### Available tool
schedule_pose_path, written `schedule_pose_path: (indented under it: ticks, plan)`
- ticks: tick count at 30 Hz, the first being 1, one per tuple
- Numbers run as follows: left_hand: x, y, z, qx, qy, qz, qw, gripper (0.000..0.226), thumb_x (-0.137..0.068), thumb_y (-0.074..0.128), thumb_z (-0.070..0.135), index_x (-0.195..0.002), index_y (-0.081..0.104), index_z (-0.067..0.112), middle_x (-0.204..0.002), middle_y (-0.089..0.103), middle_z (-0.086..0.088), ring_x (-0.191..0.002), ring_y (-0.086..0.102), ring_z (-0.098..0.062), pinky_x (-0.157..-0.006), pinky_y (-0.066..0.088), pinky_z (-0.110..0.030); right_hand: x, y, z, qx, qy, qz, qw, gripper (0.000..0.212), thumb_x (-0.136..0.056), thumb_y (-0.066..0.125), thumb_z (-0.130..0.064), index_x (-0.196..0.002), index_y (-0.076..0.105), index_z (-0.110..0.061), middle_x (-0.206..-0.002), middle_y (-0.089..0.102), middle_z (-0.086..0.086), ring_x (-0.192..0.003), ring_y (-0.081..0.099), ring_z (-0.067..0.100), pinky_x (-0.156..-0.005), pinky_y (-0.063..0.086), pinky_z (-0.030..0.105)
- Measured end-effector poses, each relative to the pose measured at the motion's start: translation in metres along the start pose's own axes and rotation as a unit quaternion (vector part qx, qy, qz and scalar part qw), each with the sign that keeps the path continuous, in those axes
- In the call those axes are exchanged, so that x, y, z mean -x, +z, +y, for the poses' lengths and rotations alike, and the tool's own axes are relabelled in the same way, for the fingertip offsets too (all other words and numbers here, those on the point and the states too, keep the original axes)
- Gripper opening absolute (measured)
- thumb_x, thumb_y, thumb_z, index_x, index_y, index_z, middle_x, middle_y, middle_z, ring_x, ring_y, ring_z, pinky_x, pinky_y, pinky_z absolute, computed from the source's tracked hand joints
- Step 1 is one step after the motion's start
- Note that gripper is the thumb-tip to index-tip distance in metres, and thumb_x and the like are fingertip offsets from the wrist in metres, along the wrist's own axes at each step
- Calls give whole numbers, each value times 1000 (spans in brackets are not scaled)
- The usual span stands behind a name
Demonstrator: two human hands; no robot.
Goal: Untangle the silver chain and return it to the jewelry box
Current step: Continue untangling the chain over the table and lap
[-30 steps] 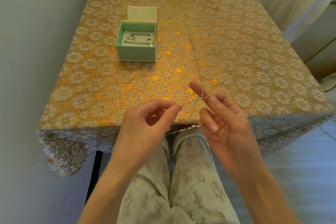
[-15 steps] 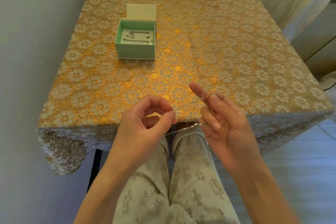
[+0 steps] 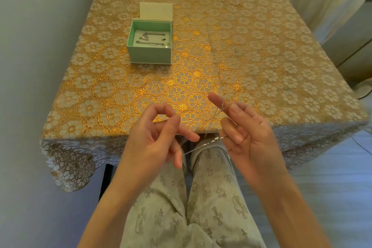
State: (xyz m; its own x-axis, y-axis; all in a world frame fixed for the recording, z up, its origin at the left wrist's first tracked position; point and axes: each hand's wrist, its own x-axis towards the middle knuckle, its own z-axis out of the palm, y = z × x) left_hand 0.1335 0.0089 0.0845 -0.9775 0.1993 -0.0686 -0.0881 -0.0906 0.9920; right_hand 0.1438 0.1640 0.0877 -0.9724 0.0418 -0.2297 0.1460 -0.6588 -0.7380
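Observation:
A thin silver chain stretches between my two hands, just in front of the table's near edge and above my knees. My left hand pinches one end between thumb and forefinger, its other fingers spread downward. My right hand holds the other part, with the chain looped over its forefinger and caught under its curled fingers. The mint-green jewelry box stands open on the table at the far left, its cream lid tipped back. Two other silver chains lie on its white insert.
The table wears a gold floral cloth that hangs over the near edge. A pale wall runs along the left side. A white-draped piece of furniture stands at the far right. My patterned trouser legs fill the bottom of the view.
My left hand has spread its lower fingers outward while keeping its pinch. The chain stays taut between both hands, and my right hand has barely moved.

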Motion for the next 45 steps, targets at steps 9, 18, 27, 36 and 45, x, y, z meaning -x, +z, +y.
schedule_pose_path:
  ticks: [9,18,27,36,45]
  plan:
    - [-1,5,-2,-106,-13,-49,993,20,-81,52,35,-93,63,24,-55,67,-7,-23,39,-19,-32,27,-11,2,-3,3,98,-15,-27,995,7,-81,55,-14,-76,58,-10,-109,69,8,-37,32,2,-38,19,16]
    - [-3,7,0,-86,-44,-74,993,20,-79,56,33,-96,67,30,-48,62,-5,-21,32,-14,-32,25,-10,2,-4,0,114,-2,-28,993,9,-77,54,-17,-78,57,-8,-111,69,6,-36,31,1,-40,15,18]
    - [-4,22,4,-70,-60,-75,993,17,-75,66,26,-92,69,21,-34,47,-2,-21,29,-5,-30,22,-8,4,-6,0,150,5,-55,987,11,-69,63,-25,-72,67,-15,-111,69,7,-34,30,2,-58,33,24]
    - [13,19,13,-93,-3,-56,994,7,-80,63,16,-78,63,9,-33,47,-8,-21,33,-1,-32,26,-4,22,-10,1,118,-4,-10,993,10,-67,62,-21,-69,67,-13,-96,72,9,-34,31,2,-41,26,12]
    - [26,17,19,-133,9,-31,991,12,-74,65,33,-73,61,22,-35,48,-11,-23,34,1,-34,26,-5,35,-10,6,116,-40,-21,992,10,-66,62,-21,-68,70,-16,-74,70,0,-35,34,2,-40,26,14]
